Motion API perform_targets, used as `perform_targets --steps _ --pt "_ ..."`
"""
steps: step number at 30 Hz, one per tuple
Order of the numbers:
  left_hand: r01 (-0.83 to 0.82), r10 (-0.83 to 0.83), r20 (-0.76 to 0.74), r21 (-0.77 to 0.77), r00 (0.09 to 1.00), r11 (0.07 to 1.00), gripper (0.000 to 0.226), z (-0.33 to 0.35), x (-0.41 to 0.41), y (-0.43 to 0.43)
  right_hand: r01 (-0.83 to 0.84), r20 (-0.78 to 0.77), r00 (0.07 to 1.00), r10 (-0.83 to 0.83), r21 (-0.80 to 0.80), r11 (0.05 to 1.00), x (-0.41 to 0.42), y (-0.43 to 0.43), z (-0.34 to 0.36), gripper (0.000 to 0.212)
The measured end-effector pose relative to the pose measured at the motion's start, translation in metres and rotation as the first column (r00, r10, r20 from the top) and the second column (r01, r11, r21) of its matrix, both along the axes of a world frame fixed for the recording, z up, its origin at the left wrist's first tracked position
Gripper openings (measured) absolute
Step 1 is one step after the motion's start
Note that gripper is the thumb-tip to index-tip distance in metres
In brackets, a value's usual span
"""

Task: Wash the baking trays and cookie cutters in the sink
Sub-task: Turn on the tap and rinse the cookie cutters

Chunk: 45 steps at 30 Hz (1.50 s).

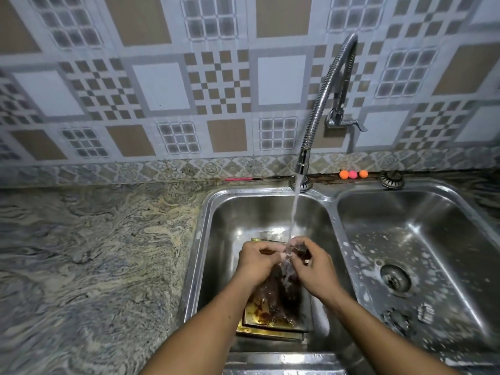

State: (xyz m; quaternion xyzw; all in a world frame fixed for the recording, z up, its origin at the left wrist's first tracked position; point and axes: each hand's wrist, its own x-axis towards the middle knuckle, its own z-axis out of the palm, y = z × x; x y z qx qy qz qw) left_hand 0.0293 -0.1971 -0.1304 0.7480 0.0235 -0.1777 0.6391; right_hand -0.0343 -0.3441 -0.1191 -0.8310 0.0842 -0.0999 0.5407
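1. Facing a wall of beige, grey and white patterned tiles (162,85), well beyond the fingers (267,250).
2. Rinsing a small dark piece (299,249), probably a cookie cutter, though too blurred by water to be sure. Holding it right at the fingertips, under the stream (293,212).
3. Curling the fingers of the left hand (257,263) and the right hand (318,269) inward, tips meeting, both seeming to pinch that piece between them.
4. Letting the runoff fall onto stacked baking trays (267,330) lying flat just below the fingers, on the floor of the left sink bowl (216,239). Showing thin rectangular metal, golden rims and wet, glistening brown baked-on grease.
5. Judging the step as rinsing one cutter, with the trays not yet clean. Likely needing next to set the piece aside and scrub the greasy top tray, gripping firmly because wet metal slips.
6. Drawing water from a ribbed, flexible chrome faucet (322,104) arching above and beyond the fingertips.
7. Leaving the right sink bowl (446,212), to the right of the fingers, flecked with suds around its round drain (395,277).
8. Ignoring the veined stone counter (94,253) left of the fingers, and three small orange and pink balls (353,174) on the ledge beyond them.
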Motion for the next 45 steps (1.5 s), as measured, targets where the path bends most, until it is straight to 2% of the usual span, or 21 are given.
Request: perform_targets --steps 2,7,10,13,17,20,23,26,29,33,35,37,41,43,45 --pt "-0.017 0.016 0.036 0.041 0.999 0.999 0.024 0.008 0.003 -0.002 0.047 -0.053 0.998 -0.042 0.09 0.995 0.004 -0.005 0.003 0.023" --pt "-0.144 0.141 -0.046 -0.061 0.989 0.988 0.018 0.023 0.007 -0.008 0.106 -0.178 0.984 -0.024 0.468 0.877 0.014 -0.02 0.025 0.022" --pt "-0.139 0.134 -0.052 -0.11 0.99 0.984 0.016 0.031 0.006 -0.015 0.148 -0.228 0.974 -0.015 0.577 0.804 0.01 -0.03 0.023 0.023" --pt "-0.042 0.042 0.02 -0.01 0.999 0.999 0.02 0.037 0.006 -0.028 0.203 -0.261 0.964 -0.045 0.621 0.757 0.001 -0.039 0.014 0.025" --pt "0.049 -0.087 0.156 0.234 0.984 0.971 0.026 0.042 0.006 -0.044 0.217 -0.302 0.952 -0.044 0.57 0.792 -0.007 -0.052 0.003 0.024" --pt "0.057 -0.101 0.176 0.242 0.979 0.969 0.022 0.045 0.007 -0.048 0.225 -0.289 0.955 -0.071 0.544 0.808 -0.005 -0.056 0.004 0.029" --pt "0.038 -0.054 0.104 0.147 0.993 0.988 0.025 0.042 0.012 -0.043 0.183 -0.22 0.97 -0.105 0.369 0.911 0.0 -0.053 0.015 0.035" --pt "-0.039 0.037 -0.054 -0.035 0.998 0.999 0.024 0.038 0.011 -0.032 0.036 -0.096 0.995 -0.035 0.009 0.999 0.005 -0.045 0.03 0.042" --pt "-0.164 0.115 -0.222 -0.216 0.968 0.962 0.016 0.033 0.007 -0.021 -0.123 -0.021 0.992 0.123 -0.305 0.944 0.008 -0.031 0.051 0.042" --pt "-0.291 0.161 -0.356 -0.35 0.92 0.89 0.022 0.022 0.007 -0.014 -0.216 -0.048 0.974 0.22 -0.467 0.857 0.023 -0.016 0.067 0.031" --pt "-0.303 0.135 -0.392 -0.405 0.91 0.863 0.022 0.022 0.006 -0.014 -0.219 -0.043 0.974 0.224 -0.458 0.862 0.032 -0.014 0.073 0.023" --pt "-0.32 0.137 -0.405 -0.429 0.904 0.845 0.02 0.024 0.007 -0.016 -0.211 -0.029 0.976 0.215 -0.369 0.905 0.037 -0.014 0.079 0.021" --pt "-0.335 0.183 -0.378 -0.39 0.908 0.858 0.014 0.036 0.009 -0.026 -0.183 -0.06 0.983 0.174 -0.191 0.964 0.042 -0.024 0.078 0.023" --pt "-0.337 0.203 -0.347 -0.387 0.916 0.858 0.012 0.04 0.013 -0.032 -0.16 -0.036 0.987 0.158 -0.065 0.985 0.041 -0.033 0.074 0.014" --pt "-0.335 0.24 -0.288 -0.349 0.927 0.875 0.018 0.043 0.017 -0.038 -0.109 -0.057 0.992 0.116 0.105 0.988 0.033 -0.043 0.072 0.015"
